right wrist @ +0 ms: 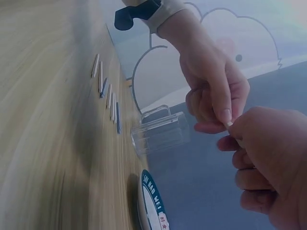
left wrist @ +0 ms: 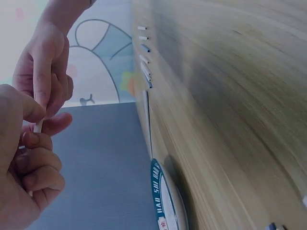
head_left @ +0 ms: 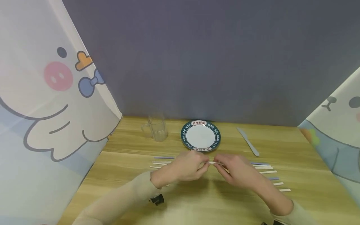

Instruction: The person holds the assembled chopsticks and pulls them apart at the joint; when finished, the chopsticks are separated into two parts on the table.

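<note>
Both hands meet in the air above the wooden table, in front of the plate. My left hand (head_left: 189,165) pinches one end of a thin white stick (head_left: 211,162) between thumb and forefinger. At its other end, my right hand (head_left: 239,170) pinches the same stick. Only a short pale piece of the stick (left wrist: 38,127) shows between the fingertips in the left wrist view; the fingers hide the rest. The right wrist view also gives just a small white bit of the stick (right wrist: 230,124). The other fingers of both hands are curled in.
White and blue sticks lie in a group on the left (head_left: 164,157) and another on the right (head_left: 268,172), partly behind the arms. A teal-rimmed plate (head_left: 184,134), a clear mug (head_left: 158,132) and a white knife (head_left: 248,142) stand or lie farther back, before a grey wall (head_left: 213,62).
</note>
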The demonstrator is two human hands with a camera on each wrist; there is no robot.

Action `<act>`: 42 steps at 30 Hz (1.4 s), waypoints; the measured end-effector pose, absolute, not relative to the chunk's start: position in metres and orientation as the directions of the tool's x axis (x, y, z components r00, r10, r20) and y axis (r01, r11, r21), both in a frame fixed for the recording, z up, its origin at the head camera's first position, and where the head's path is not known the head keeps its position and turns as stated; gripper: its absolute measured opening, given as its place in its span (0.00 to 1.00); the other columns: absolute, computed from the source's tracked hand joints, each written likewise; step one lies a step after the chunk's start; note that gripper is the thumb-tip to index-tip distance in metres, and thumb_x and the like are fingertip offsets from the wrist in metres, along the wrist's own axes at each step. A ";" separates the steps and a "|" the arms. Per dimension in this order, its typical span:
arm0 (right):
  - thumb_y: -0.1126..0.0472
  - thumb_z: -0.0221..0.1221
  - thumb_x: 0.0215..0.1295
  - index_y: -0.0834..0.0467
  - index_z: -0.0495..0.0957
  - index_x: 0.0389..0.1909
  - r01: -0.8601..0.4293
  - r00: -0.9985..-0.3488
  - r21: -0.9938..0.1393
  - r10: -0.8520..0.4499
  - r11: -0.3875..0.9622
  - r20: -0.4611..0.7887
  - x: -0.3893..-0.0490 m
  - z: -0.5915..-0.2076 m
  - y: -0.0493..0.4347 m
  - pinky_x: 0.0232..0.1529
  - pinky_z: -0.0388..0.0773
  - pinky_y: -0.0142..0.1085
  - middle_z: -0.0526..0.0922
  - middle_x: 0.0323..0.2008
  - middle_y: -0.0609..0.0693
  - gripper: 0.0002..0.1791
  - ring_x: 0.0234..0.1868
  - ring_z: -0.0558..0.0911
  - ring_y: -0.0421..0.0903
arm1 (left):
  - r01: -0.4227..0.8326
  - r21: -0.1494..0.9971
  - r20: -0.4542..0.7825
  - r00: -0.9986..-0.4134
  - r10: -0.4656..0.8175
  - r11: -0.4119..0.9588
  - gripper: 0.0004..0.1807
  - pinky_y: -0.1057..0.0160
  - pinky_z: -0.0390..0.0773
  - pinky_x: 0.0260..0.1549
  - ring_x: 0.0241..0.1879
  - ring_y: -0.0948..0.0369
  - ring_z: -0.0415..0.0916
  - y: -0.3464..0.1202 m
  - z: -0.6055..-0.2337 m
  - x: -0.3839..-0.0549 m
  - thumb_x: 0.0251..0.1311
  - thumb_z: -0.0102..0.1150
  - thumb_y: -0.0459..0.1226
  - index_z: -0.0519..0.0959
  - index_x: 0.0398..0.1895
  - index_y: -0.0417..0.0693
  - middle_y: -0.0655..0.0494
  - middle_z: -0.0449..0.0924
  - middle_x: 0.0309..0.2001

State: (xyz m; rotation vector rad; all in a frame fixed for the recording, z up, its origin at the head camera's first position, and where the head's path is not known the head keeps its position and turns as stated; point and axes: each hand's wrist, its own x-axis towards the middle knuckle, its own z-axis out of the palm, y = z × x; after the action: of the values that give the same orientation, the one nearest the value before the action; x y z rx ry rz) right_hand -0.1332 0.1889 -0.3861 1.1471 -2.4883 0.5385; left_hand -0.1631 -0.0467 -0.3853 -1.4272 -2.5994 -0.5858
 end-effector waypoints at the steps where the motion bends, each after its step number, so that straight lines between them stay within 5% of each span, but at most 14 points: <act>1: 0.65 0.67 0.67 0.45 0.77 0.32 -0.769 -0.625 -0.210 -0.642 0.603 0.444 -0.132 -0.386 0.188 0.24 0.61 0.20 0.66 0.23 0.31 0.12 0.24 0.61 0.24 | 0.832 0.275 0.277 -0.549 0.789 0.482 0.18 0.77 0.57 0.19 0.20 0.72 0.60 -0.048 -0.386 -0.162 0.77 0.55 0.40 0.71 0.23 0.55 0.65 0.69 0.21; 5: 0.64 0.64 0.72 0.43 0.72 0.29 -0.752 -0.659 -0.293 -0.654 0.591 0.371 -0.130 -0.386 0.186 0.23 0.58 0.21 0.60 0.22 0.30 0.16 0.23 0.58 0.24 | 0.849 0.285 0.281 -0.517 0.808 0.445 0.21 0.76 0.61 0.26 0.22 0.72 0.60 -0.053 -0.386 -0.163 0.79 0.55 0.41 0.70 0.21 0.54 0.65 0.65 0.21; 10: 0.66 0.64 0.72 0.43 0.68 0.27 -0.756 -0.654 -0.317 -0.657 0.572 0.375 -0.129 -0.382 0.190 0.22 0.54 0.20 0.54 0.22 0.30 0.20 0.22 0.54 0.24 | 0.888 0.284 0.337 -0.445 0.830 0.362 0.17 0.79 0.65 0.30 0.24 0.73 0.63 -0.053 -0.381 -0.166 0.78 0.58 0.40 0.79 0.25 0.52 0.64 0.72 0.23; 26: 0.64 0.66 0.72 0.46 0.70 0.29 -0.829 -0.547 -0.186 -0.693 0.528 0.469 -0.129 -0.388 0.186 0.25 0.52 0.15 0.57 0.22 0.33 0.17 0.24 0.54 0.24 | 0.883 0.262 0.370 -0.466 0.804 0.391 0.15 0.83 0.66 0.25 0.23 0.76 0.64 -0.061 -0.383 -0.154 0.76 0.61 0.38 0.85 0.27 0.50 0.63 0.80 0.25; 42: 0.66 0.66 0.71 0.46 0.69 0.31 -0.818 -0.568 -0.213 -0.693 0.534 0.444 -0.126 -0.387 0.191 0.23 0.53 0.15 0.59 0.22 0.33 0.17 0.23 0.54 0.24 | 0.901 0.270 0.407 -0.427 0.807 0.340 0.13 0.84 0.63 0.25 0.23 0.76 0.62 -0.058 -0.384 -0.154 0.76 0.61 0.37 0.84 0.28 0.49 0.62 0.74 0.24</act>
State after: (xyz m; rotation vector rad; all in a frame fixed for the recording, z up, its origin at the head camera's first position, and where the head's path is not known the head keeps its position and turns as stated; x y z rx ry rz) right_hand -0.1260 0.1910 -0.3870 1.2555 -2.4698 0.5802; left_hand -0.1545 -0.0584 -0.3836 -1.5528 -2.4001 -0.6833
